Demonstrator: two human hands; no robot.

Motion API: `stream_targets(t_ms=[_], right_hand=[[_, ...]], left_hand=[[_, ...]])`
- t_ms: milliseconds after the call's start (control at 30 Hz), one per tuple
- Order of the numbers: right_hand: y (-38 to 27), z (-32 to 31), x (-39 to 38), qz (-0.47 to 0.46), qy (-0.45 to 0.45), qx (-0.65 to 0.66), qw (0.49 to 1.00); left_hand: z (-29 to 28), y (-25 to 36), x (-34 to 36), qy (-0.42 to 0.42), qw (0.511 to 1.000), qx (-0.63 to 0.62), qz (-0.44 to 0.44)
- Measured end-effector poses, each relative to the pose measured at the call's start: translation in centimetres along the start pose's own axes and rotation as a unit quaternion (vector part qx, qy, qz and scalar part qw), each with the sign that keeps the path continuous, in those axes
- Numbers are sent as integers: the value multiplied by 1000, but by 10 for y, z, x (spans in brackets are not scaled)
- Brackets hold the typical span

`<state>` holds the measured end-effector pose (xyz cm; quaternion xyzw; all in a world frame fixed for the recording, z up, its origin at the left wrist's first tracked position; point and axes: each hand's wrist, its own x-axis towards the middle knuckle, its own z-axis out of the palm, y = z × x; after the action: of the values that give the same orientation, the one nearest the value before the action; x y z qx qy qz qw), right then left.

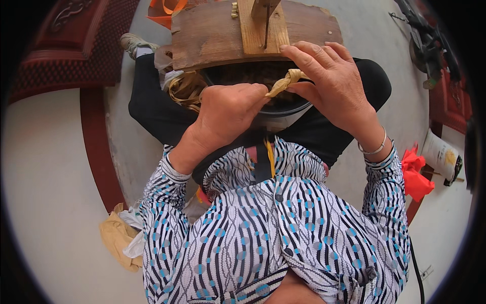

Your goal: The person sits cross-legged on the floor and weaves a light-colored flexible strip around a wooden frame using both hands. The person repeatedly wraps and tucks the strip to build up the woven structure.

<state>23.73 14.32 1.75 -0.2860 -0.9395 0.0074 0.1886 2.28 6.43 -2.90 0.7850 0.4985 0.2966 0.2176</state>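
A short, pale yellow twisted strip [287,83], looking like braided straw or fibre, stretches between my two hands above a dark basin [283,111]. My left hand [228,109] is closed, pinching the strip's left end between thumb and forefinger. On the other side, my right hand [331,76] has its thumb against the strip's underside and its fingers reaching over it. The strip's right end disappears behind those fingers. Just beyond my hands is a brown wooden board [207,43] with an upright wooden post [264,10] fixed on a lighter plank [248,38].
Loose pale strips [187,91] lie by my left knee, beside the basin. A tan and white bag [124,235] rests on the floor at left. Dark red carved furniture [66,55] stands far left. To the right are a red bag [416,175] and a white sack [441,154].
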Motion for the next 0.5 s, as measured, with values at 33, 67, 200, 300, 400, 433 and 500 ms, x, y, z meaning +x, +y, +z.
stream_targets(t_ms=[33, 67, 200, 300, 400, 433, 500], right_hand=[[1, 1, 0, 1, -41, 57, 998], [4, 4, -1, 1, -81, 113, 990], [11, 21, -4, 83, -157, 314, 933], [10, 35, -7, 129, -108, 443, 881], [10, 50, -12, 219, -174, 588, 759], [10, 49, -12, 228, -178, 603, 744], [12, 45, -10, 246, -186, 630, 713]], left_hand=[[1, -1, 0, 10, 1000, -6, 11], [1, -3, 1, 20, 999, -12, 22], [0, -2, 3, 5, 1000, -3, -14], [6, -2, 2, 40, 995, -82, -29], [6, -5, 4, 47, 994, -90, -37], [2, -2, 5, 28, 994, -94, -56], [-10, 8, 6, -9, 991, -101, -93]])
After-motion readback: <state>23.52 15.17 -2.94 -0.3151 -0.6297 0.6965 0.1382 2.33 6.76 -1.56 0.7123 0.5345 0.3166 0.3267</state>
